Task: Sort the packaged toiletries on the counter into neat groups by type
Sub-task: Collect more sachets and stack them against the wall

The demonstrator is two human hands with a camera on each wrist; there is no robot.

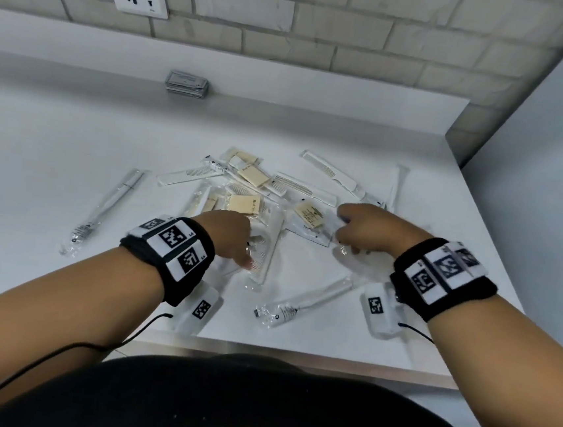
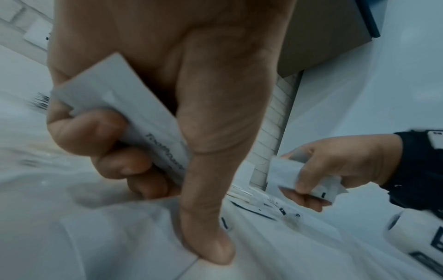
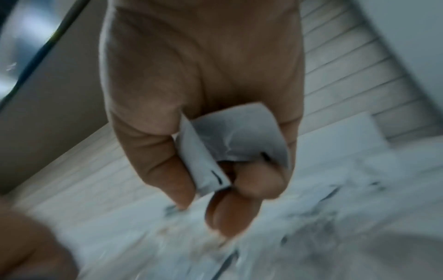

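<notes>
A heap of packaged toiletries lies mid-counter: white combs, beige soap bars, flat white sachets and wrapped toothbrushes. My left hand hovers at the heap's near left, its fingers curled round a flat white sachet with dark lettering, the thumb pointing down at the packets. My right hand is at the heap's near right and pinches a crumpled white sachet between thumb and curled fingers; the same right hand shows in the left wrist view.
One wrapped toothbrush lies apart on the left, another near the front edge. A grey stack of packets sits by the back ledge. A wall bounds the white counter on the right.
</notes>
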